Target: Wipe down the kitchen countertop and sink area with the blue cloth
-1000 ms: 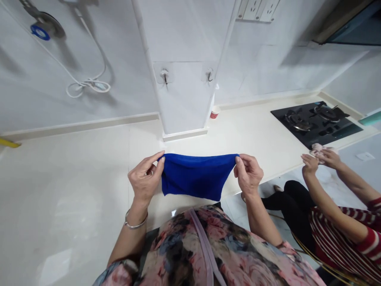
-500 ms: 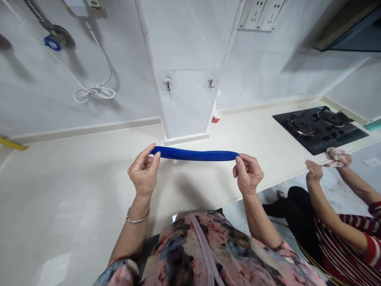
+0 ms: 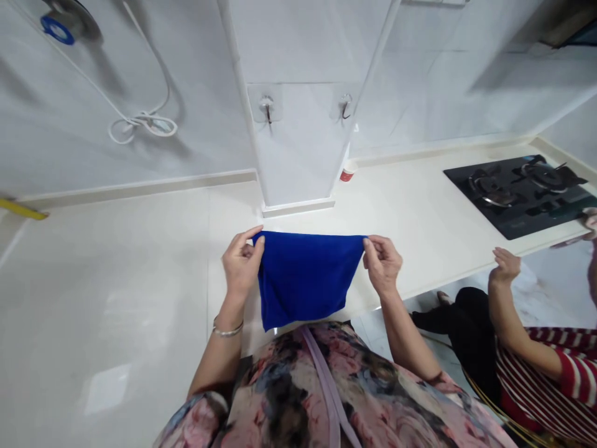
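Far left on the wall a white cable (image 3: 144, 123) hung in a loose knot, well apart from anything being handled. Over the pale counter (image 3: 140, 261), the left hand (image 3: 241, 264) was closed in a fingertip pinch on the upper left corner of the blue cloth (image 3: 305, 277). The cloth hung in the air between both hands, in front of the person's chest and above the counter's near edge, with its lower left corner dangling lowest. The right hand (image 3: 382, 266) was pinched shut on the upper right corner in the same way.

From where I stood, the weak point was the grip: only fingertips held each corner. If one pinch slackened, that side would likely drop and the cloth swing from the other hand. It might then slide past the counter's edge to the floor.

Further right, a co-worker's hand (image 3: 506, 266) was raised at the counter's edge beside the gas hob (image 3: 517, 196). It was apart from the cloth, though a wide sweep either way could bring them together.
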`<act>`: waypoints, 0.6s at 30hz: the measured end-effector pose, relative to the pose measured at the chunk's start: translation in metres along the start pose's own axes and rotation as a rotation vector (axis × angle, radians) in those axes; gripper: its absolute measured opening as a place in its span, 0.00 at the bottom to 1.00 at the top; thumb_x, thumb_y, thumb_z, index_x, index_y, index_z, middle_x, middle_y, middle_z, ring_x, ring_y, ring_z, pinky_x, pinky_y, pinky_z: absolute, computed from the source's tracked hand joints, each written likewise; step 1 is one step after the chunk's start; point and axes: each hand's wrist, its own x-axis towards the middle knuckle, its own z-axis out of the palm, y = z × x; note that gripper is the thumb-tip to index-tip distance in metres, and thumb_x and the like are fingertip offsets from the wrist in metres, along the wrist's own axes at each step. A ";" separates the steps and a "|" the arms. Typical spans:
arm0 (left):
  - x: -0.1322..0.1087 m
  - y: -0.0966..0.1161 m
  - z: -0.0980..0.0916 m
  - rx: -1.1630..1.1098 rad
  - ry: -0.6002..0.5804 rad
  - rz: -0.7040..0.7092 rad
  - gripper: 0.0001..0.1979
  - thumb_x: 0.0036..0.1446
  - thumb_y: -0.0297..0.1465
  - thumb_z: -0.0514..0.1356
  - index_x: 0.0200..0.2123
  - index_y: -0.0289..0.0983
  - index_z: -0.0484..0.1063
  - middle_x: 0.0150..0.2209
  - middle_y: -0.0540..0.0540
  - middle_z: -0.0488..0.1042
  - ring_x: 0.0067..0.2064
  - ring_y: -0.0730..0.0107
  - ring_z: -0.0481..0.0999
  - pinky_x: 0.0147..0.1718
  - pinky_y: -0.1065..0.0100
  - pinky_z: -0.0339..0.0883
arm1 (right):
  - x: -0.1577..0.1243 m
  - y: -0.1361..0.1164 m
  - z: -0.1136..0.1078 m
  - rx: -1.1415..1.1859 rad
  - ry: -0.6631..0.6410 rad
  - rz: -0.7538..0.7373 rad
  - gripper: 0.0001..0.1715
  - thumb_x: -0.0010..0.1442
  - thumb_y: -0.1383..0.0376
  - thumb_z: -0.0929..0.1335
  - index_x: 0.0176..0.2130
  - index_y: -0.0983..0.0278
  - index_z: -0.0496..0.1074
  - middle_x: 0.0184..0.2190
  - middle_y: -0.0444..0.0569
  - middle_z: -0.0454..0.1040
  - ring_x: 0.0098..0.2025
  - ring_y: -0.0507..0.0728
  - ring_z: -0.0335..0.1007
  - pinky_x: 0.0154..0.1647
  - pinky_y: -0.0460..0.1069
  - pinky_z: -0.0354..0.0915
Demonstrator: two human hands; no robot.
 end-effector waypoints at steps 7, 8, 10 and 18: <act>0.014 -0.083 0.044 0.232 -0.140 -0.230 0.14 0.62 0.32 0.61 0.48 0.39 0.83 0.48 0.44 0.82 0.31 0.74 0.73 0.45 0.66 0.73 | -0.004 0.066 0.033 -0.172 -0.190 0.140 0.31 0.63 0.37 0.66 0.40 0.61 0.75 0.18 0.38 0.65 0.19 0.51 0.59 0.24 0.48 0.62; 0.015 -0.085 0.045 0.225 -0.138 -0.239 0.14 0.62 0.33 0.61 0.49 0.39 0.83 0.49 0.44 0.81 0.32 0.74 0.73 0.44 0.66 0.74 | -0.004 0.068 0.034 -0.158 -0.188 0.162 0.31 0.63 0.37 0.66 0.40 0.61 0.75 0.18 0.38 0.65 0.19 0.51 0.59 0.24 0.48 0.62; 0.018 -0.084 0.043 0.175 -0.135 -0.278 0.16 0.62 0.36 0.61 0.50 0.38 0.82 0.47 0.44 0.81 0.31 0.75 0.73 0.40 0.68 0.73 | -0.003 0.068 0.032 -0.132 -0.168 0.178 0.30 0.62 0.38 0.67 0.40 0.61 0.75 0.18 0.38 0.64 0.19 0.51 0.59 0.23 0.48 0.61; -0.028 -0.068 -0.008 -0.002 -0.240 -0.372 0.23 0.55 0.46 0.67 0.49 0.38 0.84 0.19 0.56 0.63 0.23 0.75 0.60 0.25 0.71 0.58 | -0.050 0.057 -0.009 -0.129 -0.239 0.149 0.22 0.65 0.45 0.70 0.41 0.61 0.77 0.20 0.38 0.65 0.20 0.50 0.59 0.22 0.47 0.58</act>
